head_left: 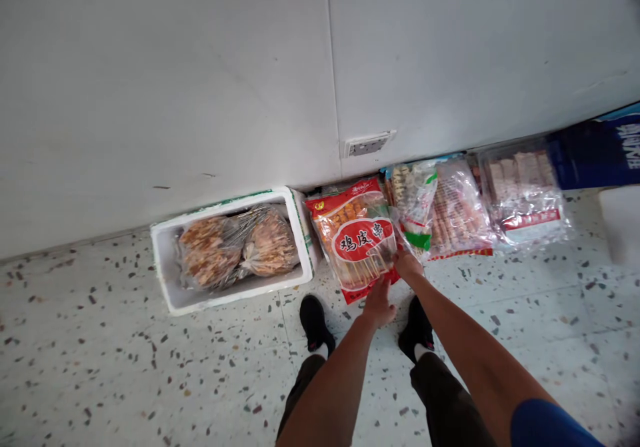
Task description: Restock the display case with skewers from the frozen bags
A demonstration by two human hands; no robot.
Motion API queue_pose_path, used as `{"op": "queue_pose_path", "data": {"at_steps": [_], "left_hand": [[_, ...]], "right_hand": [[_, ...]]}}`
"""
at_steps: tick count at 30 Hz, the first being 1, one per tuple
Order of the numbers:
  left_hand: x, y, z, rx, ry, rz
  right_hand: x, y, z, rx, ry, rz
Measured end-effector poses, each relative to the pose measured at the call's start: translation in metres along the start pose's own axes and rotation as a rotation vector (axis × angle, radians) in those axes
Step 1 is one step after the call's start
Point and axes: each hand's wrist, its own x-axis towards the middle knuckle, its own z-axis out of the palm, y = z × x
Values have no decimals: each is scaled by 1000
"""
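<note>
A clear bag of skewers (340,217) with red ends and a red oval label lies on the floor before my feet, the skewers' sticks toward me. My left hand (380,305) rests at its lower edge, fingers stretched onto the plastic and thumb apart. At the bag's right-hand lower corner, my right hand (409,265) has its fingers curled round the edge; the fingertips are partly hidden. Just right of that hand lies a bag with green and red print (413,193), overlapping a clear bag of pinkish skewers (457,203).
A white foam box (233,299) on the left holds two bags of skewers (210,250). Farther right are a clear pack of pale meat skewers (523,180), a dark blue bag (595,150) and a white object (620,223). Behind runs a wall with a socket plate (369,144).
</note>
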Motion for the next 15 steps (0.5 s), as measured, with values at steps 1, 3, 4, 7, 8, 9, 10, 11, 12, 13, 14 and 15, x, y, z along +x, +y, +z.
{"op": "queue_pose_path", "data": {"at_steps": [1, 3, 4, 7, 8, 9, 10, 11, 12, 13, 14, 15], "left_hand": [[0, 0, 0, -3, 1, 4], [0, 1, 0, 3, 3, 12], [0, 1, 0, 9, 6, 15], [-2, -1, 3, -23, 54, 60], [-3, -4, 2, -64, 115, 69], [-4, -8, 1, -118, 211, 51], [-5, -14, -3, -185, 345, -10], [-6, -21, -7, -273, 509, -116], [-7, -29, -13, -371, 674, -252], [-7, -38, -21, -468, 810, -385], [-6, -47, -28, -558, 898, -491], [-5, -55, -37, -639, 932, -553]], "right_hand": [[1, -1, 1, -21, -8, 6], [1, -3, 1, -55, -26, 17], [2, -4, 1, -63, -31, 20], [2, -6, -1, -66, -43, 23], [2, -6, -2, -65, -52, 26], [3, -6, -2, -65, -61, 31], [3, -6, -3, -66, -69, 35], [4, -6, -3, -68, -73, 38], [5, -6, -2, -66, -72, 38], [6, -6, -2, -56, -64, 36], [7, -6, -1, -40, -53, 36], [9, -5, -1, -17, -45, 40]]}}
